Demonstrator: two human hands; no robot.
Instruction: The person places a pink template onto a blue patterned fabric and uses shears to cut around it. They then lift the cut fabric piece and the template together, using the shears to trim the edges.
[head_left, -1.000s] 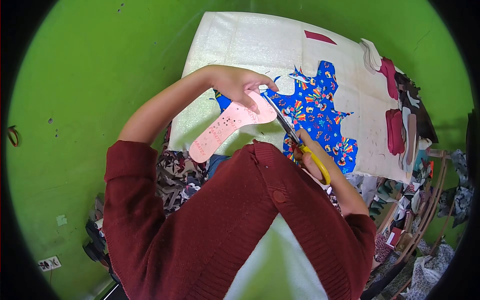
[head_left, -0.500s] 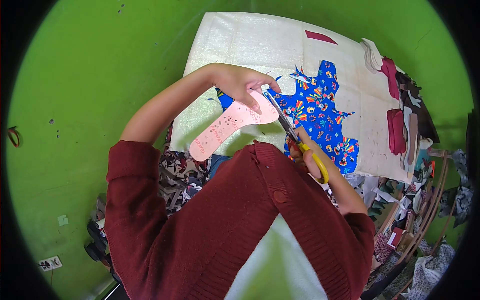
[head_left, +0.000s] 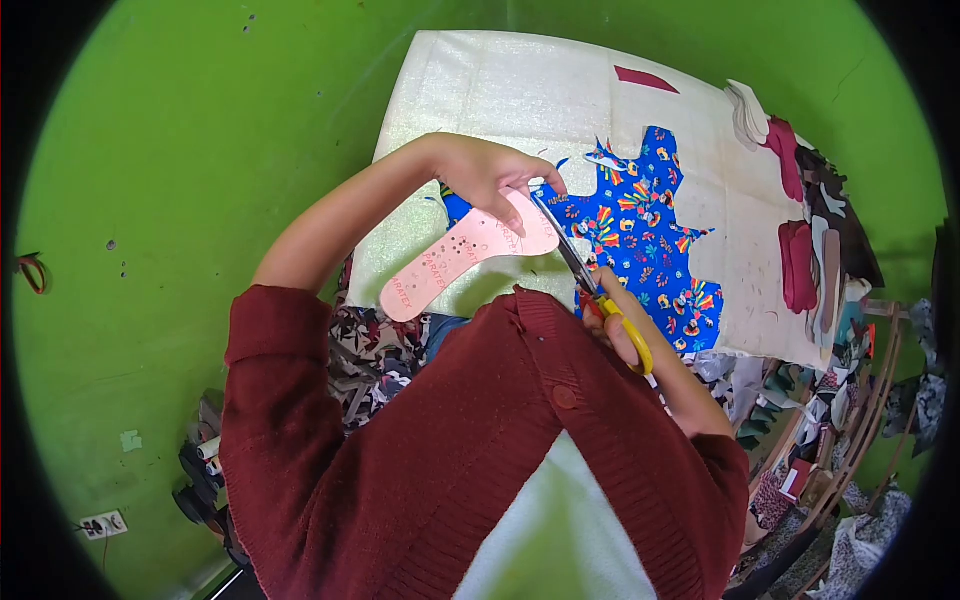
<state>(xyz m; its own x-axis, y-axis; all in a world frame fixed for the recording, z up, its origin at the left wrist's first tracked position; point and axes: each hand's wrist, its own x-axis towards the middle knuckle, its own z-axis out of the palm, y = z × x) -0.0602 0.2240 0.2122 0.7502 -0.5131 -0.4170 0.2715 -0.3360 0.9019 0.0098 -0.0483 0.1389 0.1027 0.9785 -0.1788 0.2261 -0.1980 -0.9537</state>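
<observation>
My left hand point(head_left: 505, 180) grips the wide end of a pink insole piece point(head_left: 450, 260) printed with red lettering and dotted with dark holes. In my right hand point(head_left: 615, 320) are yellow-handled scissors point(head_left: 577, 262), their blades lying along the insole's right edge, next to the blue fabric. The patterned blue fabric point(head_left: 650, 230), with a jagged outline, spreads over the table to the right. Part of it also shows left of my left hand, behind the insole. How far the blades are apart is too small to tell.
A pale cloth covers the table point(head_left: 500, 80). A dark red strip point(head_left: 646, 79) lies near its far edge. Stacks of dark red pieces point(head_left: 796, 265) and white pieces point(head_left: 746, 115) sit at the right edge. Fabric scraps point(head_left: 375, 350) lie beyond the table's near left side.
The view has shifted slightly. My hands, the insole and the scissors keep nearly the same places relative to the blue fabric.
</observation>
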